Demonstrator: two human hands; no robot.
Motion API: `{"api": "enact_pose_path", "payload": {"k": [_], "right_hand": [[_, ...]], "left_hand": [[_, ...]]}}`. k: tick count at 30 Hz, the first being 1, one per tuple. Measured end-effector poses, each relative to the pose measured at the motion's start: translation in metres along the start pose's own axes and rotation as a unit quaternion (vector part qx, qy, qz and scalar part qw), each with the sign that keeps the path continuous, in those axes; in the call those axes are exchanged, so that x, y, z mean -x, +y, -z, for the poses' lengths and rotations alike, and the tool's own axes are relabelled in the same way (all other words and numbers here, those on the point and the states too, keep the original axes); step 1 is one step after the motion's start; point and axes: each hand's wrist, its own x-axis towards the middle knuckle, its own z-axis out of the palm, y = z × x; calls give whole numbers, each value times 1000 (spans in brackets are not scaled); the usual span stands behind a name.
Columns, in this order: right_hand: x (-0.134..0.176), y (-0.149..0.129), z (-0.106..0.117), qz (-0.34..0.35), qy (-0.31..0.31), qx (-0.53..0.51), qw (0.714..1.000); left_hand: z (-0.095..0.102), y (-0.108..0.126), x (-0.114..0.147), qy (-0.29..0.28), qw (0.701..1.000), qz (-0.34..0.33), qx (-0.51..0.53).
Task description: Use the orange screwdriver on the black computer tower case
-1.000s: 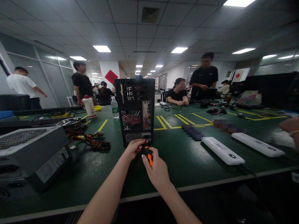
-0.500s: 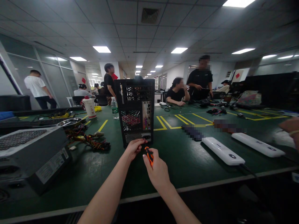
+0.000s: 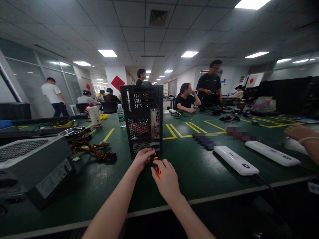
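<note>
A black computer case (image 3: 156, 99) stands upright on the green table, its rear panel with ports and perforated grilles facing me. My left hand (image 3: 144, 158) is at the lower edge of that panel, fingertips pinched together by the power socket; whatever they hold is too small to make out. Just right of it and nearer me, my right hand (image 3: 166, 177) is closed around the orange-and-black handle of a screwdriver (image 3: 159, 171). The tool points toward the case bottom, and its tip is hidden near my left fingertips.
A grey power supply (image 3: 53, 172) lies at left, before bundled cables (image 3: 99, 153) and a metal bowl (image 3: 72, 131). Behind stand a water bottle (image 3: 121, 117) and a cup (image 3: 94, 116). Two white power strips (image 3: 235, 160) lie right, with another person's hand (image 3: 297, 132) beyond.
The screwdriver handle shows less, as my right hand's fingers have shifted around it. My left hand stays at the case. Another person's hand has reached further in at right; people behind have walked rightward.
</note>
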Motion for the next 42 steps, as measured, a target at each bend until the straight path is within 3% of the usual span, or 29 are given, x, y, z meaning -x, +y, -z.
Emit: {"api": "enact_pose_path", "payload": {"k": [4, 13, 17, 26, 33, 38, 42], "right_hand": [[0, -1, 1, -41, -20, -49, 998], [-1, 0, 0, 3, -5, 5, 1000], [0, -2, 0, -41, -16, -40, 998], [0, 0, 2, -19, -5, 1, 1000], [1, -2, 2, -64, -29, -62, 996], [1, 1, 2, -15, 11, -13, 1000], [-1, -1, 3, -20, 3, -40, 999]], "left_hand": [[-1, 0, -1, 14, 1000, 2, 17], [-4, 3, 1, 18, 998, 15, 60], [-2, 2, 0, 12, 997, 16, 73], [-1, 0, 2, -19, 1000, 9, 20], [-2, 2, 0, -14, 998, 20, 58], [-2, 0, -3, -27, 997, 22, 72], [-1, -2, -3, -30, 997, 2, 75]]}}
